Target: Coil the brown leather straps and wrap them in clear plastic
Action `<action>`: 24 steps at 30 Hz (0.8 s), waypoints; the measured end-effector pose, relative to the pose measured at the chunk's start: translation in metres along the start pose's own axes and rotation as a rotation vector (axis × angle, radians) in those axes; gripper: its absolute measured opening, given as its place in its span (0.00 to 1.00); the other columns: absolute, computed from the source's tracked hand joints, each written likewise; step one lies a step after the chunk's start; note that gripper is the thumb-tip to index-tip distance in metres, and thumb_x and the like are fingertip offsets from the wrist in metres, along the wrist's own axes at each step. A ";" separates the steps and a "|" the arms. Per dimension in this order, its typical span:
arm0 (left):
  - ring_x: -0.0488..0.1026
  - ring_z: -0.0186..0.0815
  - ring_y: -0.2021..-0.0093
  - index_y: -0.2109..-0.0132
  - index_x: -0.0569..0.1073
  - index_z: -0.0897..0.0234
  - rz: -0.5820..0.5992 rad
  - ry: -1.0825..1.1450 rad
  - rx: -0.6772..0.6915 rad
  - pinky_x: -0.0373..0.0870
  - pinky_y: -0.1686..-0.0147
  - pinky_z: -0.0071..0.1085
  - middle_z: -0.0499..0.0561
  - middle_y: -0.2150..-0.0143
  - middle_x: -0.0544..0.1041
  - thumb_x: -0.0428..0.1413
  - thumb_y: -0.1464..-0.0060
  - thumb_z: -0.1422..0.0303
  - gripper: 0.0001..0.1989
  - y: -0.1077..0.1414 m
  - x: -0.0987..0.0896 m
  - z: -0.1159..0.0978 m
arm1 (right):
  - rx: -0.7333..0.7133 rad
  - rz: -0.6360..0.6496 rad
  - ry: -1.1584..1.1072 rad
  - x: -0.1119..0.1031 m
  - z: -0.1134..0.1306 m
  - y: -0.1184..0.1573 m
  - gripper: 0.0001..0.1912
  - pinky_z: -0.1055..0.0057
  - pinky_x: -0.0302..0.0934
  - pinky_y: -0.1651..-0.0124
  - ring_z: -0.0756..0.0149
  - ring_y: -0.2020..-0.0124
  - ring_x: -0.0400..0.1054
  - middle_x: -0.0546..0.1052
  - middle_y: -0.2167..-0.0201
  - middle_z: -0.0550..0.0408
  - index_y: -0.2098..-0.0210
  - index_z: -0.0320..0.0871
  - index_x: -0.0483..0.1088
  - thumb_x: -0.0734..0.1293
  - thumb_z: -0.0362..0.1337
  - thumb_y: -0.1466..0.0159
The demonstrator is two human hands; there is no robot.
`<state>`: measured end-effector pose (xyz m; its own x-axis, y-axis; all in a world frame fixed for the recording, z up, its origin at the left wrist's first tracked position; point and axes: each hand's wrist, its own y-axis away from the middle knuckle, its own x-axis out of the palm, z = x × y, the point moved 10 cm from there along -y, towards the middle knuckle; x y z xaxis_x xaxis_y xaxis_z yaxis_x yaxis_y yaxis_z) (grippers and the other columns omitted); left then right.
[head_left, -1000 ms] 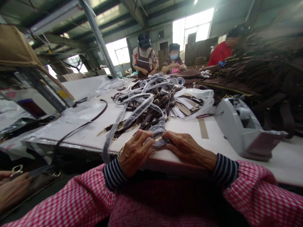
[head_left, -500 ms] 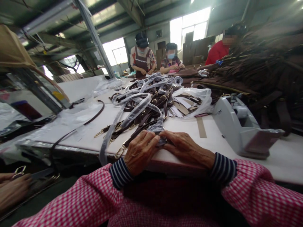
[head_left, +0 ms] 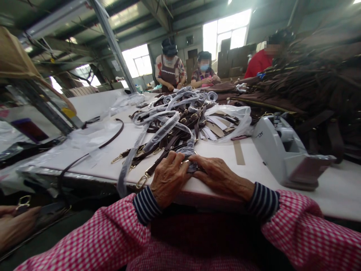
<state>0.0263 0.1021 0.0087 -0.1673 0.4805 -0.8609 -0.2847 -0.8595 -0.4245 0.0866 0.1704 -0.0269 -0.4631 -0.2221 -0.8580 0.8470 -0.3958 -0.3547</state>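
Observation:
Both hands meet at the table's front edge around a strap wrapped in clear plastic (head_left: 184,150). My left hand (head_left: 170,176) has its fingers bent and pressed onto the strap's near part. From the other side my right hand (head_left: 221,174) closes on the same strap, thumb below and fingers above. Their grip hides much of the wrapped piece. Just left of my left hand, a gold metal clasp (head_left: 141,181) ends a dark brown strap (head_left: 156,165). Beyond lies a heap of brown straps, some in plastic sleeves (head_left: 165,126).
A grey tape dispenser (head_left: 290,154) stands at the right. Behind the straps is a plastic bag (head_left: 244,118) with cut strips. Brown goods (head_left: 318,86) are piled at the back right. A co-worker's hand (head_left: 18,226) holds a strap at lower left. Several people work across the table.
My left hand has shifted slightly right, its fingers now more bent over the wrapped strap. My right hand has hardly moved. At the lower left, the co-worker's clasp has tilted a little.

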 end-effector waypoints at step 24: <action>0.70 0.49 0.50 0.59 0.76 0.66 0.259 0.170 -0.108 0.75 0.49 0.45 0.57 0.55 0.78 0.59 0.35 0.66 0.07 -0.009 0.024 0.009 | -0.013 -0.026 -0.016 -0.002 0.002 0.001 0.20 0.61 0.67 0.47 0.54 0.48 0.77 0.80 0.46 0.44 0.38 0.43 0.66 0.65 0.39 0.28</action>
<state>0.0161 0.1235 -0.0057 -0.0583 0.2152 -0.9748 -0.1499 -0.9673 -0.2045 0.0875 0.1688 -0.0246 -0.4892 -0.2261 -0.8423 0.8377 -0.3905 -0.3817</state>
